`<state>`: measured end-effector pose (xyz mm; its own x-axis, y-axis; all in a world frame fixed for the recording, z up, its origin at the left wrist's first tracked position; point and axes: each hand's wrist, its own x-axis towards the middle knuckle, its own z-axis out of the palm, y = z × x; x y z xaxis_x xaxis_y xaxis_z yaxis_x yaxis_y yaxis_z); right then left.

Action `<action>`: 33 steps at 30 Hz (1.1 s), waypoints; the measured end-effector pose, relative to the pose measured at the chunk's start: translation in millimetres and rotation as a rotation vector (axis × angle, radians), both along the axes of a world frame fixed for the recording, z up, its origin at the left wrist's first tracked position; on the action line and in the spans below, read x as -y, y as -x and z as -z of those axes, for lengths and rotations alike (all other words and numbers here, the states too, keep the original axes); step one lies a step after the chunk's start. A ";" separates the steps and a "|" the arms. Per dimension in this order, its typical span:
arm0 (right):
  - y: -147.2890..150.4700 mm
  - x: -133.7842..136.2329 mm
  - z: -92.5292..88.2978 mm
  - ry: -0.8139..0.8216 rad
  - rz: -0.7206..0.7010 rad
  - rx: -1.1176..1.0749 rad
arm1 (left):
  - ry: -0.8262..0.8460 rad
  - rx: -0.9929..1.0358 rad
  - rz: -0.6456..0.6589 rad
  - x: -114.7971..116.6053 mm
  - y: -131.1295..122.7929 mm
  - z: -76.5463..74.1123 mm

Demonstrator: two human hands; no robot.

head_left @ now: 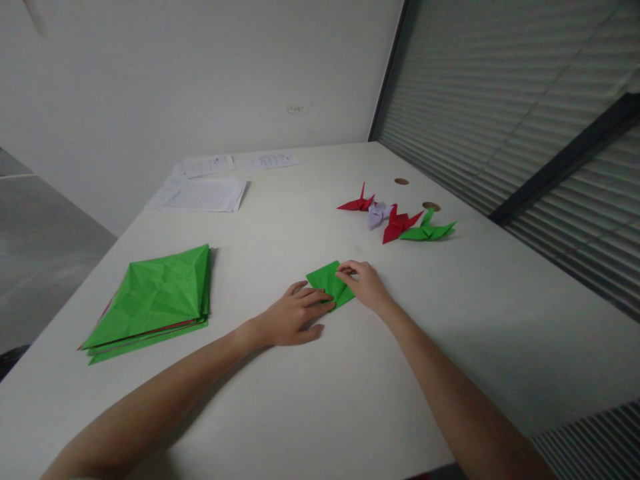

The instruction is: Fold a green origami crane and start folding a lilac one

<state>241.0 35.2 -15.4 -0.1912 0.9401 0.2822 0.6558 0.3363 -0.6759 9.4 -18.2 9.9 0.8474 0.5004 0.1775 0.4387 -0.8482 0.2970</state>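
Observation:
A small piece of green origami paper (324,276), folded and creased, lies on the white table in front of me. My left hand (296,315) rests palm down with its fingers spread, the fingertips pressing on the paper's near left part. At the paper's right side, my right hand (369,285) is closed, with thumb and forefinger pinched at its edge. The fingers hide part of the paper's right and lower edges.
At the left lies a stack of creased paper sheets (163,283), green on top. Several folded paper cranes stand at the back right, among them a green crane (427,231) and a lilac crane (379,215). Printed sheets (205,195) lie at the back left. Window blinds (525,120) border the right side.

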 end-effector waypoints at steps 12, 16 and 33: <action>8.2 3.8 4.2 -0.076 0.126 0.236 | 0.045 0.023 0.016 -1.1 1.6 -2.7; 9.7 6.4 1.6 -0.077 0.130 0.256 | 0.115 0.060 -0.016 -2.2 3.0 -1.2; 10.7 5.2 1.5 -0.053 0.146 0.238 | 0.045 0.030 0.012 -2.9 3.1 -1.9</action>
<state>230.3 30.1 -16.9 -0.1217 0.9478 0.2948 0.8383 0.2572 -0.4807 6.3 -15.4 11.8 0.8478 0.4987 0.1802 0.4193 -0.8386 0.3479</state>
